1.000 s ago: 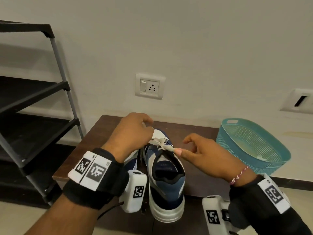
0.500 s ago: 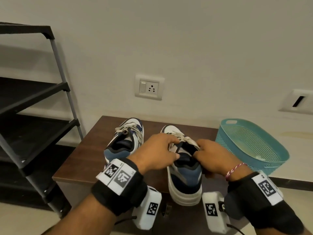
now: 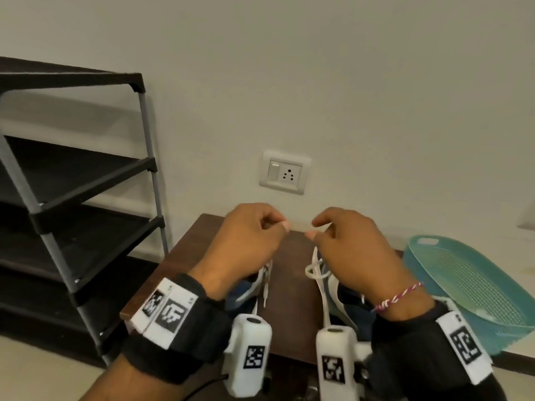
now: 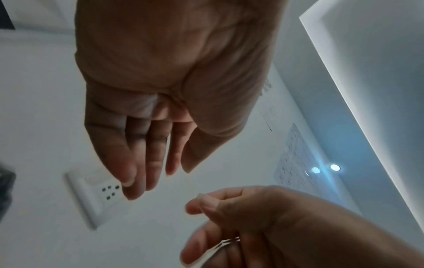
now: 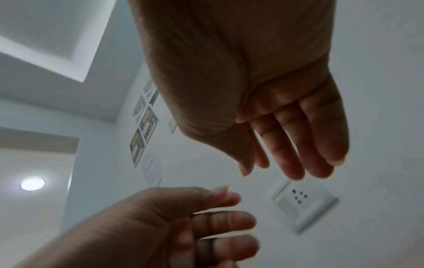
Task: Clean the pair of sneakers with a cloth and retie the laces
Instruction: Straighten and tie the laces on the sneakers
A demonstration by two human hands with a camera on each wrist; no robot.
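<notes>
Two blue, grey and white sneakers stand on a dark wooden table (image 3: 289, 302), mostly hidden under my wrists. Of the left sneaker (image 3: 246, 290) only an edge and a hanging lace end show. The right sneaker (image 3: 333, 287) shows a loose white lace loop (image 3: 315, 274). My left hand (image 3: 279, 224) and right hand (image 3: 314, 228) hover side by side above the shoes, fingers loosely bent. In the wrist views the left hand (image 4: 160, 172) and right hand (image 5: 286, 166) show bare palms with nothing in them. No cloth is in view.
A teal plastic basket (image 3: 469, 287) sits on the table's right end, close to my right wrist. A black shoe rack (image 3: 86, 183) stands to the left. A wall socket (image 3: 285, 175) is on the wall straight behind the table.
Both hands have let go of the right sneaker and risen above the shoes, close together. The head view has tilted up, so the shoes sit lower.
</notes>
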